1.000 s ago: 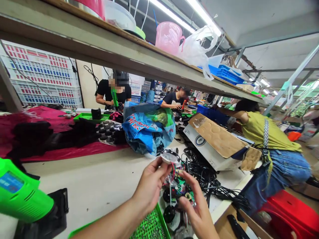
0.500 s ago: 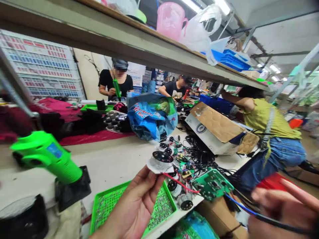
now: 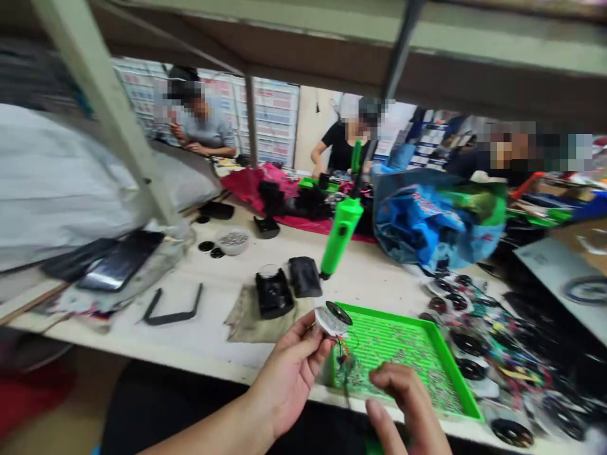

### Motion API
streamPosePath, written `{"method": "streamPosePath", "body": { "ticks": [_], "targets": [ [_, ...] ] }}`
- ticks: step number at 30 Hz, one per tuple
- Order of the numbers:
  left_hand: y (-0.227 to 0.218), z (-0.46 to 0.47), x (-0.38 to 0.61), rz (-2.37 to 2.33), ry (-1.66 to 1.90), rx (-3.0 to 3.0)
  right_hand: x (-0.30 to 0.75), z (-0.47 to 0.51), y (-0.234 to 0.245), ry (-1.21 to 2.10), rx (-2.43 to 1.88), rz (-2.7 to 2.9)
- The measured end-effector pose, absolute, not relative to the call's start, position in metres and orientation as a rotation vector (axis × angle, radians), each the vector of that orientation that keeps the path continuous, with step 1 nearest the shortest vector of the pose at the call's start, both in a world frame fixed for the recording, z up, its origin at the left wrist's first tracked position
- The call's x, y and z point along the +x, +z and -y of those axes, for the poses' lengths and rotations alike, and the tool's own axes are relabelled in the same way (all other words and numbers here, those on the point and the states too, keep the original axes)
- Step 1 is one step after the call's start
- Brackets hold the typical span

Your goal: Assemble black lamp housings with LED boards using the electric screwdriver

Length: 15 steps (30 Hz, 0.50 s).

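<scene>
My left hand (image 3: 294, 363) pinches a small round speaker (image 3: 332, 317) with a white rim and a black magnet, held just above the near left corner of a green tray (image 3: 443, 354). Thin red and dark wires hang from the speaker to a small green circuit board (image 3: 344, 366) dangling under it. My right hand (image 3: 403, 404) is below and to the right, fingers curled near the wires and over the tray's front edge. What those fingers hold is hidden.
A green electric screwdriver (image 3: 340, 235) stands upright behind the tray beside two black housings (image 3: 272, 292). A blue plastic bag (image 3: 427, 221) sits right of it. Loose speakers and wires (image 3: 478, 344) crowd the right side. Several people work across the bench.
The view has swung left and down. My left hand has kept the speaker and now holds it over the tray. My right hand came in from the far right to below the wires.
</scene>
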<state>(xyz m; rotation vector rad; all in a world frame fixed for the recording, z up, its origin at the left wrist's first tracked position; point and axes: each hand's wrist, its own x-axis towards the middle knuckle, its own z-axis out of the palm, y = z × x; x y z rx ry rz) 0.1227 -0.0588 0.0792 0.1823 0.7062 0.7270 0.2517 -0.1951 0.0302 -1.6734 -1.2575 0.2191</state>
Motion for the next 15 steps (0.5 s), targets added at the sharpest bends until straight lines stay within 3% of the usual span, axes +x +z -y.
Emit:
{"method": "streamPosePath", "body": {
  "ticks": [2, 6, 15],
  "targets": [
    [0.069, 0.052, 0.099, -0.739, 0.829, 0.190, 0.223, 0.161, 0.023, 0.151, -1.609, 1.211],
    [0.054, 0.043, 0.067, -0.802, 0.922, 0.124, 0.179, 0.116, 0.019, 0.317, -1.536, 1.297],
    [0.038, 0.035, 0.056, -0.779, 0.905, 0.000, 0.170, 0.096, 0.006, 0.412, -1.591, 1.250]
  ]
}}
